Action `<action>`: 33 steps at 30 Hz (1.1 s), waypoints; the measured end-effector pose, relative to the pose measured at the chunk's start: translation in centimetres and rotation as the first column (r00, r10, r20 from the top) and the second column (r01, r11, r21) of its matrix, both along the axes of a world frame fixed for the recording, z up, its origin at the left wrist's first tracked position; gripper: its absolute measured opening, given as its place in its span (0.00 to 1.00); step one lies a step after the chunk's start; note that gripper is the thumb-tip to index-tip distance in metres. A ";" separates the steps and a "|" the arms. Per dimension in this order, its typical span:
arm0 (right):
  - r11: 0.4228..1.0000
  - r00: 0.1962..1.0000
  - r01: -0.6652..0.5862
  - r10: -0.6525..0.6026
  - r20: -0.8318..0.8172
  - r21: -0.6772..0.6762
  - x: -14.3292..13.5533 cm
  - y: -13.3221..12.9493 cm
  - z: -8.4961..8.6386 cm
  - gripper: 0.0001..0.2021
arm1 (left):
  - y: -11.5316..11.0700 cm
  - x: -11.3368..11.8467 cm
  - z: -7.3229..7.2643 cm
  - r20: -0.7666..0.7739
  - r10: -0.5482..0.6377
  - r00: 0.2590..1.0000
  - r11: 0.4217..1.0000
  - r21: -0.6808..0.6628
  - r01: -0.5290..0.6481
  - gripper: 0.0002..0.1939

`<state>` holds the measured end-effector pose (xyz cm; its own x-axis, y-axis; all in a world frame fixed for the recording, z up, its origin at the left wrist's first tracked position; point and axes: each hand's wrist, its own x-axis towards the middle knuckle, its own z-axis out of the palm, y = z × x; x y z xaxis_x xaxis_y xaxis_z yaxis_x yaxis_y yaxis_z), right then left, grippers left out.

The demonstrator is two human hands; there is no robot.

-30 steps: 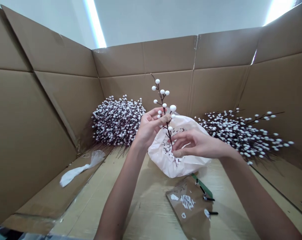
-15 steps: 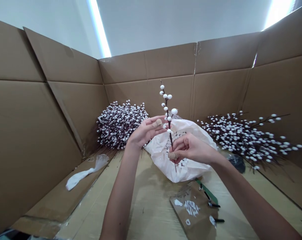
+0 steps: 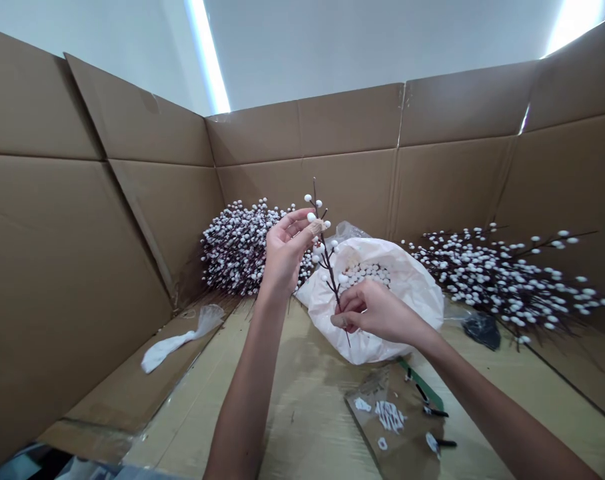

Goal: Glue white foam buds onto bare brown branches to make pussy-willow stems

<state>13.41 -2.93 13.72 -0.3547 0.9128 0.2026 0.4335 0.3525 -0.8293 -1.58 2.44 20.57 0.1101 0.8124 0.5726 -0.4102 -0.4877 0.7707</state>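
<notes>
My right hand [image 3: 372,310] pinches the lower end of a dark artificial berry branch [image 3: 334,285] between thumb and fingers. White round berries sit along the branch, which leans slightly left at its top. Higher up, my left hand [image 3: 288,250] is closed on the branch, thumb and fingertips at a white berry; exactly what lies between them is partly hidden. Coverings show on the tips of the fingers. Behind and below my right hand lies an open white plastic bag [image 3: 412,293] holding many loose white berries [image 3: 367,273].
Bundles of finished-looking berry branches lie at the back left [image 3: 237,250] and right [image 3: 502,273]. A cardboard piece [image 3: 367,427] with white smears and black-handled tools is in front. A white crumpled plastic strip [image 3: 169,350] lies left. Cardboard walls [image 3: 347,187] surround the table.
My left hand has gone from outstretched fingers beside the branch to a pinch on its upper part. The branch has turned and sits slightly lower, still in my right hand.
</notes>
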 end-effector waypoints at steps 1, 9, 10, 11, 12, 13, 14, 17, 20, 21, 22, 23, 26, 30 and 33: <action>1.000 1.000 0.009 -0.010 0.011 0.010 -0.1 0.0 -0.1 0.08 | 0.0 0.1 -0.1 0.018 0.004 1.000 1.000 -0.005 -0.004 0.13; 0.999 0.996 0.038 -0.041 0.075 0.032 -0.9 -0.5 0.2 0.08 | -0.1 0.7 -0.2 0.053 0.052 0.997 0.999 -0.019 -0.051 0.12; 0.999 0.996 0.021 -0.023 0.084 0.025 -0.7 -0.4 0.3 0.07 | 0.0 0.7 -0.2 0.059 0.050 0.997 0.998 -0.030 -0.048 0.12; 1.000 0.995 0.001 -0.002 0.095 0.016 -0.4 -0.4 0.5 0.05 | 0.0 0.8 -0.2 0.069 0.043 0.997 0.998 -0.040 -0.040 0.12; 1.000 0.994 -0.016 0.015 0.110 0.011 0.1 -0.3 0.7 0.05 | 0.1 0.8 -0.2 0.081 0.033 0.996 0.998 -0.049 -0.030 0.12; 1.000 0.991 -0.023 0.021 0.130 0.013 0.8 -0.2 1.0 0.07 | 0.1 0.7 -0.1 0.093 0.025 0.995 0.998 -0.057 -0.019 0.12; 1.000 0.989 -0.018 0.014 0.150 0.022 1.7 -0.2 1.4 0.11 | 0.2 0.7 -0.1 0.104 0.017 0.994 0.998 -0.062 -0.011 0.12; 0.997 0.988 0.047 -0.056 0.141 0.062 4.5 -0.2 2.5 0.15 | 0.1 0.6 0.0 0.115 0.001 0.993 0.998 -0.068 0.006 0.12; 0.990 0.991 0.117 -0.122 0.061 0.073 6.6 0.0 3.0 0.11 | -0.2 0.5 0.2 0.096 -0.018 0.995 0.996 -0.090 0.027 0.14; 0.986 0.988 0.144 -0.148 0.045 0.087 7.0 0.2 2.9 0.11 | -0.3 0.5 0.2 0.084 -0.023 0.996 0.994 -0.105 0.032 0.14; 0.979 0.984 0.170 -0.175 0.038 0.110 7.2 0.5 2.8 0.10 | -0.5 0.6 0.3 0.069 -0.027 0.997 0.992 -0.119 0.035 0.15; 0.971 0.979 0.194 -0.201 0.038 0.138 7.3 0.9 2.5 0.10 | -0.6 0.6 0.3 0.053 -0.031 0.998 0.991 -0.129 0.038 0.15; 0.940 0.952 0.263 -0.289 0.098 0.218 7.0 2.3 1.2 0.10 | -0.8 0.8 0.3 0.016 -0.043 0.999 0.991 -0.126 0.045 0.15; 0.951 0.926 0.249 -0.290 0.241 0.185 6.0 4.4 -1.1 0.12 | -1.2 0.9 0.3 -0.012 -0.064 0.998 0.995 -0.079 0.063 0.15; 0.977 0.920 0.176 -0.206 0.334 0.118 5.3 5.7 -3.4 0.10 | -1.7 0.8 0.4 -0.050 -0.078 0.996 0.996 -0.053 0.076 0.14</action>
